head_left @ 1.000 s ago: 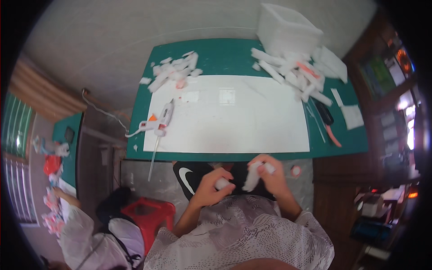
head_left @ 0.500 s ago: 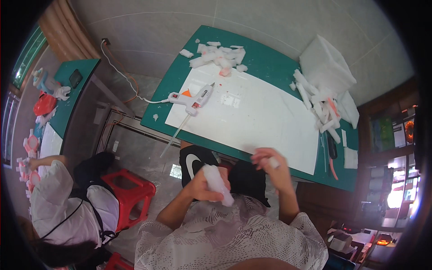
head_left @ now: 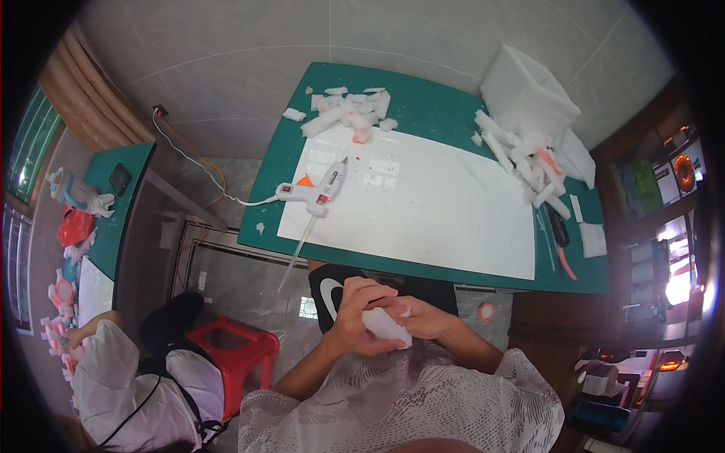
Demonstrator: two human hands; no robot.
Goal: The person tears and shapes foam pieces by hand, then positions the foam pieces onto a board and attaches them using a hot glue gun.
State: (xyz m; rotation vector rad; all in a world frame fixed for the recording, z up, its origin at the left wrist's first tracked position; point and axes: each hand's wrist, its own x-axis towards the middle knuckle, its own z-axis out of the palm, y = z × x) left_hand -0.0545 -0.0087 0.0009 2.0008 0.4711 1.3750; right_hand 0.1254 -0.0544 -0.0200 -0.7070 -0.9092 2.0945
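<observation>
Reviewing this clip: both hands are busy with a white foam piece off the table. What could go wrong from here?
The glue gun lies on the white sheet with its stick past the table edge; its cord trails off the side, so a snag might drag it down. The left hand and right hand hold the foam piece over the lap, not over the table, so a slip would likely drop it to the floor.

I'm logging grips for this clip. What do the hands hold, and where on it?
Both the left hand and right hand clasp one small white foam piece, fingers wrapped around its sides.
</observation>
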